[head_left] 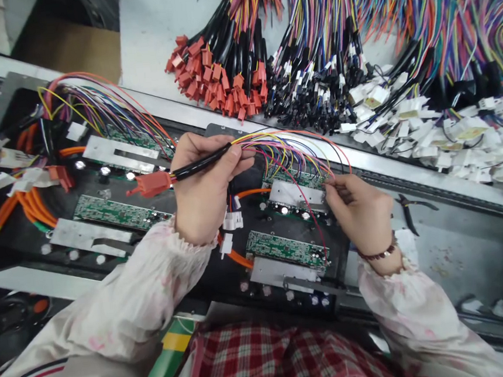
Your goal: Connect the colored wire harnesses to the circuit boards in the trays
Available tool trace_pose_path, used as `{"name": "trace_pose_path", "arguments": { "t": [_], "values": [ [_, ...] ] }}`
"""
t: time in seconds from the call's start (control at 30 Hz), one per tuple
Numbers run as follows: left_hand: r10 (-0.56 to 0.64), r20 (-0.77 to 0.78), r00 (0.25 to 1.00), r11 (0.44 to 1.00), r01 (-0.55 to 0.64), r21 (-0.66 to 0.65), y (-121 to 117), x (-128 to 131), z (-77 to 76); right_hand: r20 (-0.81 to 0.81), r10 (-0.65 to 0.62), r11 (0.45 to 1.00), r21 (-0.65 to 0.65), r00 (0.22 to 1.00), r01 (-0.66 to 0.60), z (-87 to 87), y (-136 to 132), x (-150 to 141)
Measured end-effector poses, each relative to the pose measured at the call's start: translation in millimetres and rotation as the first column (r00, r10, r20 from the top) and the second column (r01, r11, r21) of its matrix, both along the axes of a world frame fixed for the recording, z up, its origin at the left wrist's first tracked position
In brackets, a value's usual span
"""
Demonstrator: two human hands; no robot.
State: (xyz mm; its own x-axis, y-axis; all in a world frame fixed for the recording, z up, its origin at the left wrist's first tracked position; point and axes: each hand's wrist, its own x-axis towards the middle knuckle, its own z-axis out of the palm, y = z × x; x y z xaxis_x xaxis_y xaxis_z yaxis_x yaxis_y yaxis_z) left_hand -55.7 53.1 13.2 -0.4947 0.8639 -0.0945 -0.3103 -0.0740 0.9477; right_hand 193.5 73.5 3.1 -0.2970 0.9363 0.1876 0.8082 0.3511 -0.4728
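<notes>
My left hand (209,180) is closed around a wiring harness (203,162) where its black sleeve ends and the loose coloured wires fan out. A red connector (152,184) hangs from the sleeve's other end, left of my wrist. The wires arch rightward to the upper green circuit board (297,178), which has a metal plate (294,195) along it. My right hand (356,203) pinches at the board's right end, where wires of the harness run in; its fingertips hide exactly what they grip. One red wire reaches down to the lower circuit board (287,247).
Another pair of boards with wires (108,116) lies in a black tray to the left. Bundles with red connectors (219,77), black connectors (308,89) and white connectors (458,129) fill the back surface. Cutting pliers (409,216) lie at right. Orange cables (240,259) run between parts.
</notes>
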Motion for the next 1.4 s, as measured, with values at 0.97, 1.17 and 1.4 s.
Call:
{"name": "trace_pose_path", "arguments": {
  "t": [0.97,1.17,1.4],
  "values": [
    [-0.072,-0.765,0.64,0.997,0.073,-0.033,-5,-19,7.7,0.018,-0.022,1.0,-0.021,1.0,0.022,45.5,-55,22],
    [-0.362,-0.928,0.087,0.914,0.228,-0.336,-8,-33,4.7,-0.008,-0.067,0.997,0.026,0.998,0.068,20.0,-21,36],
    [-0.531,-0.81,-0.25,0.82,0.088,-0.565,-10,-27,4.4,-0.091,-0.037,0.997,-0.075,0.995,0.031,8.1,-16,35]
  ]
}}
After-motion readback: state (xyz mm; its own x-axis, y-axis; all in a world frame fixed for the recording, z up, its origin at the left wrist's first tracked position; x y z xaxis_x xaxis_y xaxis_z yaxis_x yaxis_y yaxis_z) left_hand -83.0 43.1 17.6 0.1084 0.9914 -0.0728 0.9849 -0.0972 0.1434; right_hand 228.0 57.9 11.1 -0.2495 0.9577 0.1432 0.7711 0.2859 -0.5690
